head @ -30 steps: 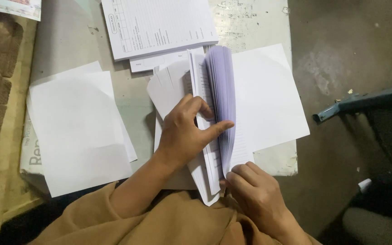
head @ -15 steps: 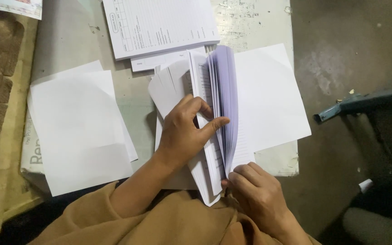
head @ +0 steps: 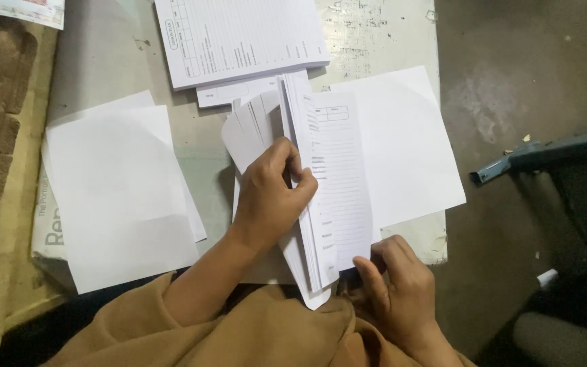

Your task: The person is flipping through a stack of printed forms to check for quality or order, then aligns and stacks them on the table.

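Note:
A thick sheaf of printed form sheets stands partly fanned on the worn table in front of me. My left hand pinches the sheaf's left side, fingers curled over the edges of several sheets. My right hand grips the sheaf's near bottom corner. One ruled printed page lies turned flat to the right, facing up. A blank white sheet lies under the sheaf on its right.
A stack of printed forms lies at the table's far side. Blank white sheets lie to the left over a printed paper. A blue-grey metal bar juts in over the floor at right. Brown cardboard borders the left.
The upright purple-tinted bundle of pages has fallen flat to the right, showing a printed ruled page. My left thumb has shifted onto the sheet edges. My right hand stays at the bottom corner.

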